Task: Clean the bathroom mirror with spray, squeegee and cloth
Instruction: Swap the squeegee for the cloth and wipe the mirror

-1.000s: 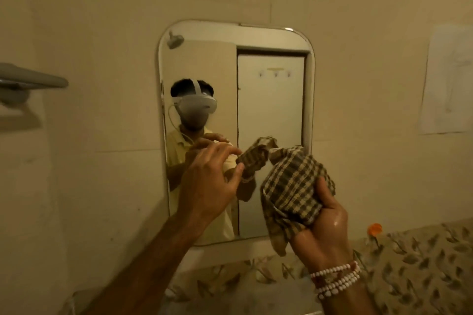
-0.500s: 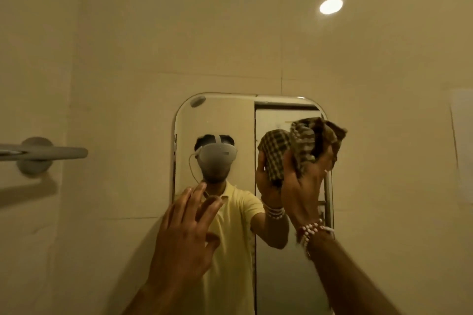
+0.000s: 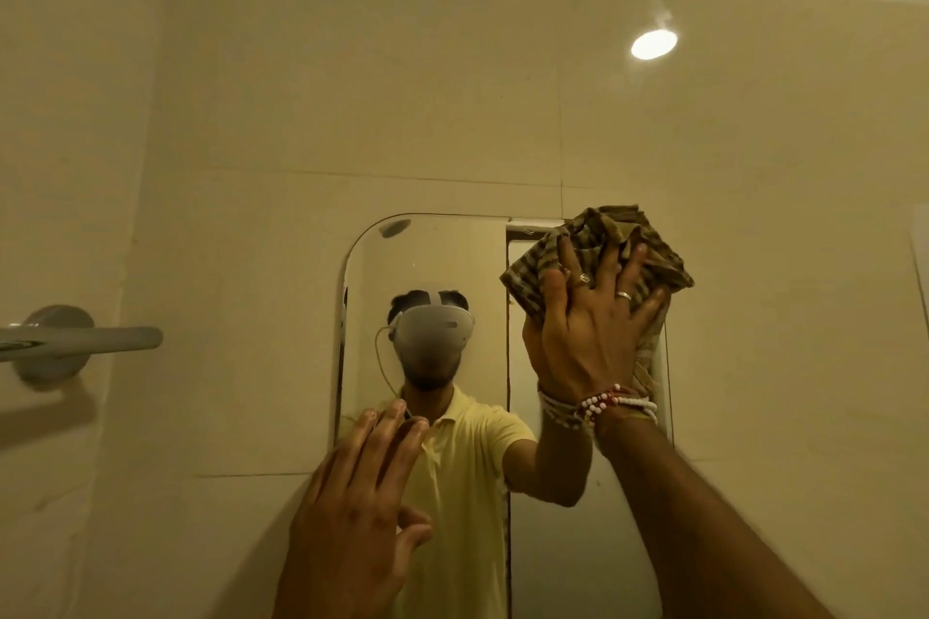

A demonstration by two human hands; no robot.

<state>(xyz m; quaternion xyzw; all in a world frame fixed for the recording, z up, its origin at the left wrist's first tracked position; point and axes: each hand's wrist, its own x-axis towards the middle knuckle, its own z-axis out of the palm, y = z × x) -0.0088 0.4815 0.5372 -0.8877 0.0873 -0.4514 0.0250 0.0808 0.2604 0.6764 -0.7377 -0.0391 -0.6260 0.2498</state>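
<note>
A: Where was the cloth (image 3: 600, 250) at that moment?

B: At the mirror's (image 3: 432, 266) upper right corner, bunched up and flattened against the glass. It was checked, brown and pale, and it lapped over the top edge onto the wall (image 3: 301, 91).

A: And which hand had it?

B: The right hand (image 3: 593, 332). The palm was laid over the cloth with the fingers (image 3: 611, 261) splayed wide, so the grip was a flat press on the cloth and no fist. Two rings showed on those fingers, and beaded bracelets (image 3: 613, 405) sat on the wrist.

A: What about the left hand (image 3: 357, 513)?

B: It was raised lower down, near the mirror's lower left part, empty, fingers apart and pointing up. I could not tell whether the fingertips touched the glass.

A: Anything else around?

B: A grey towel bar (image 3: 95, 339) stuck out of the wall to the left, well apart from the mirror. A round lamp (image 3: 653, 44) glowed high on the right. The glass reflected the person in a yellow shirt.
</note>
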